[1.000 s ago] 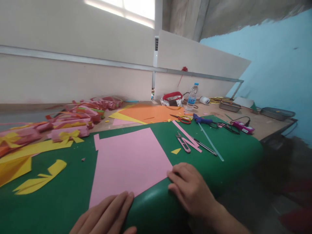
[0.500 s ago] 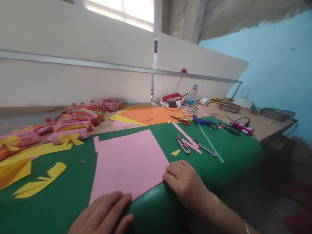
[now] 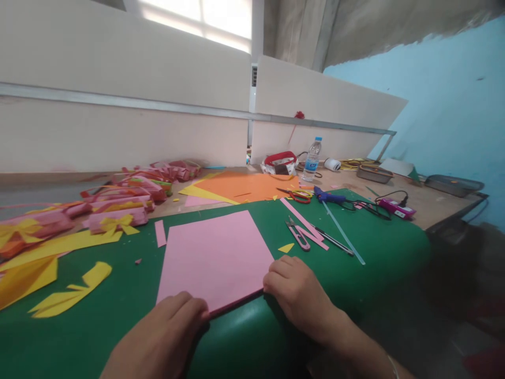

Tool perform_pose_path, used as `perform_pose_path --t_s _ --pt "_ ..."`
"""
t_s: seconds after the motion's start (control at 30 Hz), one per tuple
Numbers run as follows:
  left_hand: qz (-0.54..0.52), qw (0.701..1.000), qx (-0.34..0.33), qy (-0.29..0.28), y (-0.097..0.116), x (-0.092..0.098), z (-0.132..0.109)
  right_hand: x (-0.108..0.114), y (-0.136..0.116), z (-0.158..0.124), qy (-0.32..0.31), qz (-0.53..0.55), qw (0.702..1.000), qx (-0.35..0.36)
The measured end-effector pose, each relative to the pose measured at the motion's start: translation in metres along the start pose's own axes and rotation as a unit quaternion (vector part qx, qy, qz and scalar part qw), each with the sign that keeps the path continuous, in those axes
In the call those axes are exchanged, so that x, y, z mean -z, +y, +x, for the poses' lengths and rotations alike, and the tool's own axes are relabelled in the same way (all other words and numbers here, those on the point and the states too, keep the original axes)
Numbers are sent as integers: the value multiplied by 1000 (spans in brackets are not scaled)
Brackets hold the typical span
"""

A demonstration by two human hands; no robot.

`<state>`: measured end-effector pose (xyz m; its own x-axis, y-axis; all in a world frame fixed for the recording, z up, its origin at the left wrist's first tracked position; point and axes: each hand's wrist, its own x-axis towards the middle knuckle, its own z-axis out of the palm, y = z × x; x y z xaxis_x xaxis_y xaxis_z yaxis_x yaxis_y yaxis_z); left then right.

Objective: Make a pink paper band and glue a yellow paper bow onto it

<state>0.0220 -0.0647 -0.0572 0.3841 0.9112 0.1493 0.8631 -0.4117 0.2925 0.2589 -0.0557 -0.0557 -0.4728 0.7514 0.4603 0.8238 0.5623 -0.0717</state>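
Note:
A sheet of pink paper (image 3: 216,258) lies on the green mat (image 3: 244,337), its near edge raised slightly and darker along the rim. My left hand (image 3: 165,326) grips the near left corner, fingers bent over the edge and the thumb hidden below. At the near right corner, my right hand (image 3: 295,289) pinches the same sheet. A narrow pink strip (image 3: 160,233) rests just past the sheet's left edge. To the right of the sheet lie thread snips (image 3: 298,235), a yellow scrap (image 3: 286,247) and a pen (image 3: 335,241).
Pink paper bundles with yellow bows (image 3: 118,221) are piled at left, near yellow cut-outs (image 3: 74,289). Orange paper (image 3: 248,185), red-handled scissors (image 3: 298,196), a blue glue gun (image 3: 329,196) and a water bottle (image 3: 312,159) sit farther back. White boards (image 3: 158,126) stand behind.
My left hand has moved up and closed over the near left corner. The sheet's near edge has lifted and shifted away from the pink strip. The right hand keeps its hold.

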Motion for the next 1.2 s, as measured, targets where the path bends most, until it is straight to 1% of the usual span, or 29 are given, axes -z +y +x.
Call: perform_pose_path --t_s 0.17,0.23,0.33,0.4,0.47,0.53,0.57,0.63,0.73,0.8,0.87,0.97,1.07,1.13,1.2 --pt "-6 995 64 -74 5 13 6 3 1 9 -40 69 995 -62" --pt "-3 993 74 -87 5 17 8 6 0 13 -60 80 990 -95" --pt "13 992 81 -93 4 19 11 10 -3 16 -88 66 985 -132" --pt "13 993 66 -98 2 19 13 12 -4 18 -99 42 984 -142" --pt "11 995 21 -101 2 21 15 12 -4 20 -104 16 985 -135" --pt "35 994 -33 -102 4 24 18 12 -3 21 -100 -7 988 -119" --pt "49 992 -48 -102 5 26 19 12 -3 21 -93 -14 990 -109" --pt "62 991 -49 -106 7 31 22 11 -4 21 -64 -17 995 -73" --pt "38 990 -32 -130 8 35 24 7 -9 20 -25 -8 999 45" --pt "28 989 -33 -139 8 35 24 4 -12 17 -23 -12 995 101" --pt "26 990 -26 -134 9 34 24 3 -10 12 -29 -19 995 98" --pt "14 991 -10 -134 10 34 24 7 2 0 -18 -27 998 51" --pt "-5 990 7 -140 9 35 25 14 15 -12 -9 -36 999 23" --pt "0 991 -5 -135 6 35 25 17 18 -16 -9 -46 999 17" --pt "21 992 -35 -117 5 34 24 18 15 -16 -5 -63 998 15"
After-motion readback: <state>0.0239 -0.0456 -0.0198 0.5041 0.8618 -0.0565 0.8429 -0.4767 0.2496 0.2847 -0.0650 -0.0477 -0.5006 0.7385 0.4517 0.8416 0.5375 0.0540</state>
